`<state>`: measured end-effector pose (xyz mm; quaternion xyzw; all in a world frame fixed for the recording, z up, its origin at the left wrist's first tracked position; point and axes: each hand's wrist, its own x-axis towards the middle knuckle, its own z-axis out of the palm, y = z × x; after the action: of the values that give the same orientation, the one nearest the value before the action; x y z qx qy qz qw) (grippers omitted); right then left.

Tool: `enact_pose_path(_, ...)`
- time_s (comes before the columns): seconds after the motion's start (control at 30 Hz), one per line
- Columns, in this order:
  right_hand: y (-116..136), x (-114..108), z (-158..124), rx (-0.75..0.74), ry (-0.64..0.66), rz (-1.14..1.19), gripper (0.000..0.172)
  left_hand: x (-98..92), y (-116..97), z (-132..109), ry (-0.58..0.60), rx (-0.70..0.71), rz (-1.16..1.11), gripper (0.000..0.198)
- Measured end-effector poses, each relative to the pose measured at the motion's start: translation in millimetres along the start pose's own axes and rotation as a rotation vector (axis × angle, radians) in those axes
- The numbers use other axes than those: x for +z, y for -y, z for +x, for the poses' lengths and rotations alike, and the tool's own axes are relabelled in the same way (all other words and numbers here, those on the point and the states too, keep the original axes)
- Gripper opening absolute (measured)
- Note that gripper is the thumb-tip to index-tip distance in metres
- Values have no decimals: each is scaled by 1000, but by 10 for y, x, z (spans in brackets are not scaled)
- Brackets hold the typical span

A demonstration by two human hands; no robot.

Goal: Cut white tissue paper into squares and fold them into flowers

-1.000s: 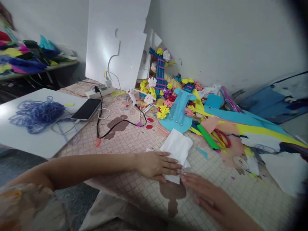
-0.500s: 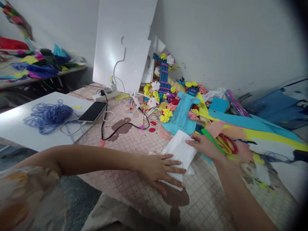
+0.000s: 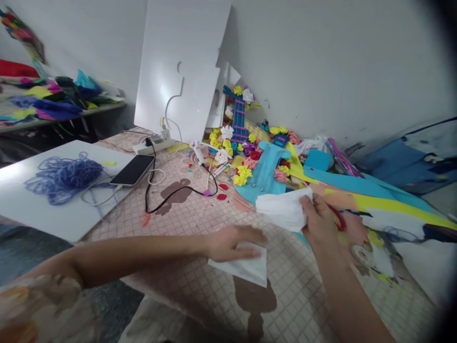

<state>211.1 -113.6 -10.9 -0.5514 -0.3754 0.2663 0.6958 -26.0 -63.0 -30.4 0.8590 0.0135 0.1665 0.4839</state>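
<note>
My right hand pinches a folded white tissue by its right end, raised off the table in front of the blue guitar-shaped cutout. Under my left hand, a second white tissue lies on the tabletop. The left fingers are stretched out, thumb apart, and slightly blurred; whether they press on this tissue is unclear. Just below it is a dark brown patch on the quilted table cover. Yellow paper flowers sit at the cutout's left edge.
A glue gun with a black cable stands at the back. To the left lie a phone and a tangle of purple yarn on a white board. Red-handled scissors and coloured sheets lie on the right.
My right hand has lifted the upper tissue away from the lower one, up and to the right. My left hand's spread fingers have drawn together and turned over the lower tissue.
</note>
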Motion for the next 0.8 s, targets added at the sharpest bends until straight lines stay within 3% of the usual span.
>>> enact_pose_path(0.07,8,45,-55,-60,2,22,17,-87,38,133,-413,-274,-223,53)
enact_pose_path(0.1,4,64,-79,-85,2,13,17,-123,70,208,-536,-360,-383,57)
enact_pose_path(0.13,-6,81,-101,-101,3,-8,17,-154,106,283,-586,-400,-542,61)
enact_pose_path(0.23,-46,117,-151,-93,-8,-81,20,-205,200,456,-633,-427,-747,53)
enact_pose_path(0.3,-57,136,-176,-22,3,-74,23,-214,236,507,-657,-406,-713,45)
enact_pose_path(0.43,-30,184,-211,237,167,42,35,-234,256,481,-691,-331,-615,38)
enact_pose_path(0.5,-27,205,-220,290,201,100,37,-254,253,446,-693,-289,-605,35)
enact_pose_path(0.67,-130,189,-212,209,131,137,32,-274,228,395,-707,-201,-706,16)
enact_pose_path(0.8,-186,138,-224,166,167,109,14,-271,195,387,-715,-247,-860,4)
